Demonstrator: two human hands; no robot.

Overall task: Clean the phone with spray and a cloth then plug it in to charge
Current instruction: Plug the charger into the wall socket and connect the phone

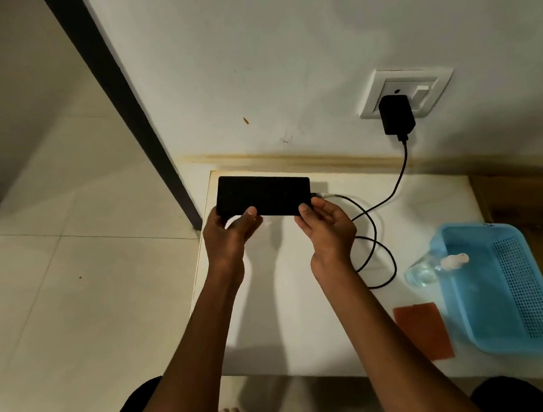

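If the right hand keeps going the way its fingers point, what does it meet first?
Probably the phone it already pinches at the cable end; the right hand points up-left along it. Beyond that comes the wall, though depth is unclear.

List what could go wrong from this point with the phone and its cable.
1. The phone is held above the table's left edge by the left hand and right hand; a slip could send it to the floor.
2. The cable loops loosely by the right wrist and might snag, tugging the charger.
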